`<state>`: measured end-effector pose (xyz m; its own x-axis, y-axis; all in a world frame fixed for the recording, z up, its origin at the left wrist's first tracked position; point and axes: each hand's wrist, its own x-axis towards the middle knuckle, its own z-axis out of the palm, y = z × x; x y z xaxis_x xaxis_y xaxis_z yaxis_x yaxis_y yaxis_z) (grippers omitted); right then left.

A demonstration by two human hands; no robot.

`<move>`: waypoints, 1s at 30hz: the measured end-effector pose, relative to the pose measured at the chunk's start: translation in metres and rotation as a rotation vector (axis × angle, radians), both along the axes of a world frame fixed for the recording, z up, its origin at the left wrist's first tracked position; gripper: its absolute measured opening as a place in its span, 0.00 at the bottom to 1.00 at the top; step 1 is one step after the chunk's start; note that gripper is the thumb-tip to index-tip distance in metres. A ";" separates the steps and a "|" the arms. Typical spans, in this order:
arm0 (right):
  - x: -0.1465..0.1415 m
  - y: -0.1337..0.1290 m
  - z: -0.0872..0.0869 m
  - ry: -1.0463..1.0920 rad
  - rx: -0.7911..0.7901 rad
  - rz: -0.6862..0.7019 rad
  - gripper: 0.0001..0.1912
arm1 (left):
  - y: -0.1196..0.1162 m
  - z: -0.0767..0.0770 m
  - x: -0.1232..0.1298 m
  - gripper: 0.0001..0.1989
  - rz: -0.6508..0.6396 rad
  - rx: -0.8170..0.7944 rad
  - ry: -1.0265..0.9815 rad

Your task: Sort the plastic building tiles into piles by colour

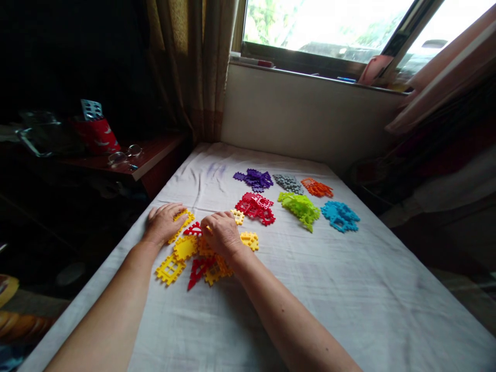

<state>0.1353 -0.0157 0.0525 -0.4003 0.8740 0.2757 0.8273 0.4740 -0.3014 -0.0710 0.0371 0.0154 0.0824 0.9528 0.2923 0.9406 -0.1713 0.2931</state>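
My left hand (161,222) is at the left of a mixed pile, its thumb and fingers around a yellow toothed building tile (186,219). Over the pile, my right hand (220,231) has its fingers curled down and closed; what they hold, if anything, is hidden. Between the hands lies a red toothed piece (191,229). Nearer to me are a yellow tile (185,248), a yellow window-shaped tile (169,269) and a red triangular piece (197,270). A pale yellow window tile (237,217) shows just beyond my right hand, and more yellow tiles (250,240) lie to its right.
Farther back on the white cloth (325,299) sit separate heaps: red (253,206), purple (256,179), grey (288,183), orange (318,187), lime green (299,207) and blue (340,215). A side table at left bears glasses (126,155) and a red container (96,135).
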 end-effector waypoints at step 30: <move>0.069 -0.022 -0.003 0.251 0.044 0.090 0.06 | -0.002 0.009 0.014 0.21 -0.086 -0.085 -0.160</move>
<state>0.2046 -0.0381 0.0495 -0.3902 0.8228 0.4133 0.6833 0.5596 -0.4690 -0.0569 0.0350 0.0243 0.1238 0.9660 0.2268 0.8640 -0.2173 0.4542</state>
